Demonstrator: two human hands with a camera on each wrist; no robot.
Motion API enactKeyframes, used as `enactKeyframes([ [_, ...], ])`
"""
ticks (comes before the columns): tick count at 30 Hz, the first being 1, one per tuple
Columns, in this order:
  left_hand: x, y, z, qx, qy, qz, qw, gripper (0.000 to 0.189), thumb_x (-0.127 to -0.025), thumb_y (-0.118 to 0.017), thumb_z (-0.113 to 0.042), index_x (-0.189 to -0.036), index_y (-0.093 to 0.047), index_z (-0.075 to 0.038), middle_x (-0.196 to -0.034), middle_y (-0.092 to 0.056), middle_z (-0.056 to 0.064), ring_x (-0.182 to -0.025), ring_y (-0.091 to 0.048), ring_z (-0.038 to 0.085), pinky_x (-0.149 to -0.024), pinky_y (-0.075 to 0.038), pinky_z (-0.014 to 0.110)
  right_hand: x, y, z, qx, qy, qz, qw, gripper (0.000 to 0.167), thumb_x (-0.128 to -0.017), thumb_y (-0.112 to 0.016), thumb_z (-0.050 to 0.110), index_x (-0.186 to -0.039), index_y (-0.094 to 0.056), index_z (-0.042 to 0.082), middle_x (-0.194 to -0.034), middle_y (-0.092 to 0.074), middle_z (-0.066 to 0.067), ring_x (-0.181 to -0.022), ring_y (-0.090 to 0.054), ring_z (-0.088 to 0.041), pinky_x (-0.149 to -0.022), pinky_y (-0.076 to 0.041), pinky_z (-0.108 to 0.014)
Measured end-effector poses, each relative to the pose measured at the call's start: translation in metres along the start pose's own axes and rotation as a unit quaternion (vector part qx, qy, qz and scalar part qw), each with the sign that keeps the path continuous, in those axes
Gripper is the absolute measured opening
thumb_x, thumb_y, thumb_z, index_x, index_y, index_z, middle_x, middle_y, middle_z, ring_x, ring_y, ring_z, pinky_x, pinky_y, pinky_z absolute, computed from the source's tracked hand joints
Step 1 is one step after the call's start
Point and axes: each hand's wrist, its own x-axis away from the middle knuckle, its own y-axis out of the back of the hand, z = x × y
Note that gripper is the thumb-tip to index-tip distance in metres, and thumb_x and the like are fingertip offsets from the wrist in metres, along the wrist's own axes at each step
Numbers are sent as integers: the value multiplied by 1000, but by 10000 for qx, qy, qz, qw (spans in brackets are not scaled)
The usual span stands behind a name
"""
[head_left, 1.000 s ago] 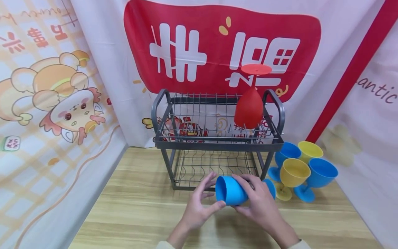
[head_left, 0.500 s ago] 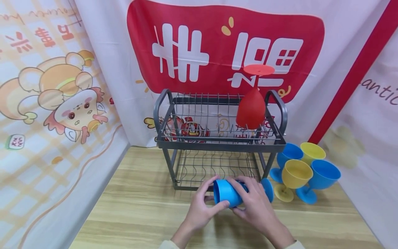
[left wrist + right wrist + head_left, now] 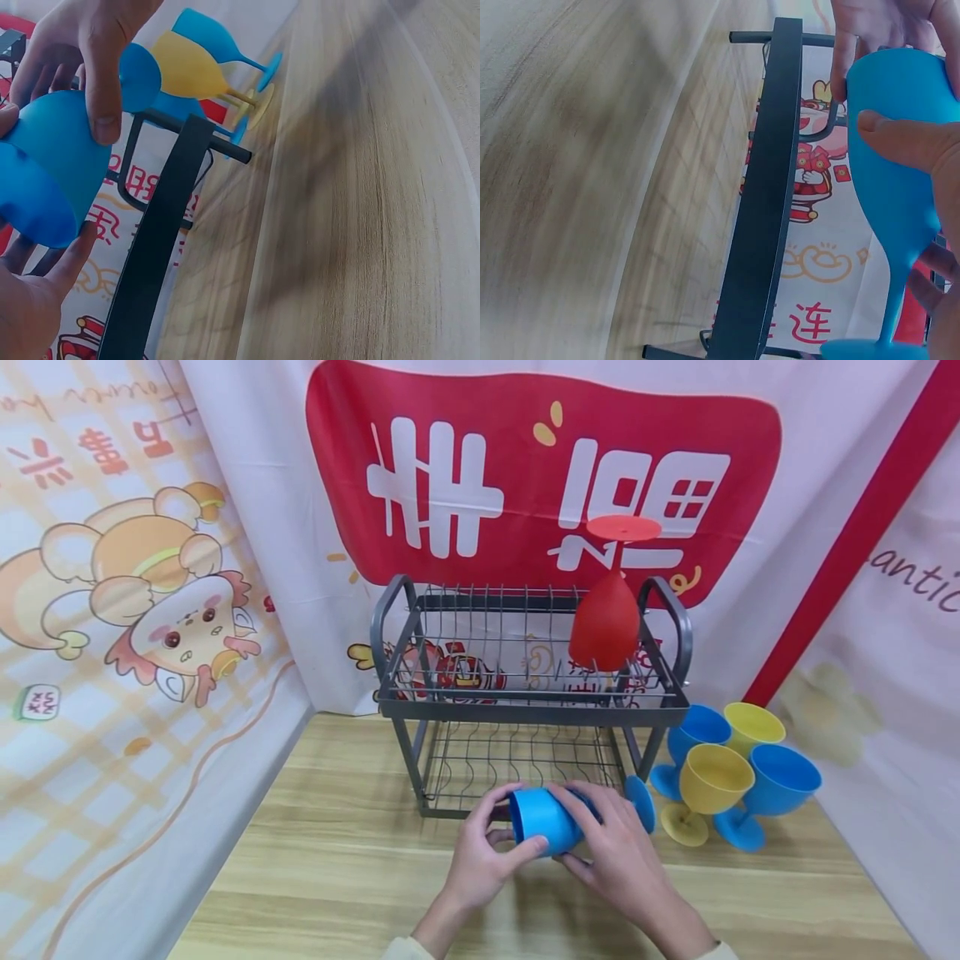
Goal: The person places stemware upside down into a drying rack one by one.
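Both hands hold a blue goblet (image 3: 543,822) on its side in front of the rack, its mouth toward the left and its foot toward the right. My left hand (image 3: 480,853) has thumb and fingers on opposite sides of the rim. My right hand (image 3: 618,856) grips the bowl, its thumb lying along it in the right wrist view, with other fingers near the stem. A red goblet (image 3: 606,622) stands upside down at the right end of the top tier of the dark dish rack (image 3: 525,714).
Right of the rack stand upright goblets: a front yellow one (image 3: 716,779), a back yellow one (image 3: 753,727), a right blue one (image 3: 783,781) and a back blue one (image 3: 697,731). A wooden table (image 3: 330,877) lies underneath, with printed cloth (image 3: 247,510) around it.
My left hand has come in from beside the rim to hold it. The goblet has shifted slightly left and its foot end has risen a little. The red goblet stays on the rack.
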Motion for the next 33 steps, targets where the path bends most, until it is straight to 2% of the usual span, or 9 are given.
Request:
enactKeyframes([
  [5,-1,1,-1,134,18,-313,9994,68,-85,-88,-21,-145,-56,-25,-144,-58,11,-123,-61,27,-94,-62,29,8,1,-4,-309,-23,-467,9984,90,-68,-102,35,-147,-62,16,-141,-64,-11,-126,-60,-31,-103,-58,-57],
  [11,-2,1,-2,235,14,-526,9983,68,-84,-88,-20,-143,-55,-20,-144,-56,13,-122,-61,27,-94,-62,31,20,-2,-6,-527,-381,-947,9934,70,-95,-65,65,-136,-67,9,-137,-65,-11,-127,-59,-27,-109,-54,-38],
  [16,-1,-1,-3,318,-29,-564,9979,69,-84,-88,-18,-143,-52,-17,-148,-55,9,-128,-60,31,-97,-63,32,21,-7,-5,-630,-476,-1432,9865,63,-80,-94,36,-129,-69,5,-130,-68,-11,-120,-66,-26,-115,-41,-10],
  [18,-1,-1,-3,345,-42,-572,9978,68,-85,-88,-18,-142,-51,-17,-149,-56,8,-130,-60,33,-98,-63,33,22,-9,-3,-779,-591,-1502,9838,66,-73,-97,22,-129,-68,3,-129,-69,-12,-119,-67,-26,-114,-38,-5],
  [21,0,-2,-2,425,-31,-581,9974,68,-85,-87,-17,-142,-50,-16,-149,-55,8,-131,-60,35,-98,-63,35,22,-13,-2,-1127,-903,-1451,9788,67,-76,-96,19,-134,-66,5,-130,-70,-9,-119,-68,-24,-111,-41,-5],
  [23,0,-2,-1,488,-36,-578,9971,69,-85,-87,-17,-142,-49,-13,-150,-55,10,-132,-60,36,-99,-63,36,22,-14,0,-1379,-1239,-1285,9742,66,-80,-94,20,-138,-64,6,-132,-70,-8,-120,-69,-24,-109,-52,-18],
  [27,0,-3,3,547,-30,-451,9975,69,-86,-86,-16,-143,-47,-7,-150,-51,18,-133,-61,39,-102,-62,41,21,-14,4,-1845,-2021,-810,9584,66,-90,-87,31,-146,-60,11,-136,-71,-6,-123,-70,-24,-103,-61,-48],
  [30,2,-5,7,547,28,-289,9981,68,-86,-86,-16,-142,-49,-8,-149,-52,20,-133,-62,38,-103,-62,41,19,-12,6,-2374,-2496,-532,9373,67,-94,-81,38,-151,-55,13,-137,-71,-5,-123,-71,-23,-105,-60,-47],
  [33,3,-5,9,546,82,-134,9984,68,-86,-87,-16,-143,-50,-7,-148,-56,18,-133,-62,38,-103,-62,39,18,-12,8,-3061,-2923,-358,9053,68,-96,-78,41,-153,-53,13,-138,-70,-7,-123,-72,-22,-108,-59,-41],
])
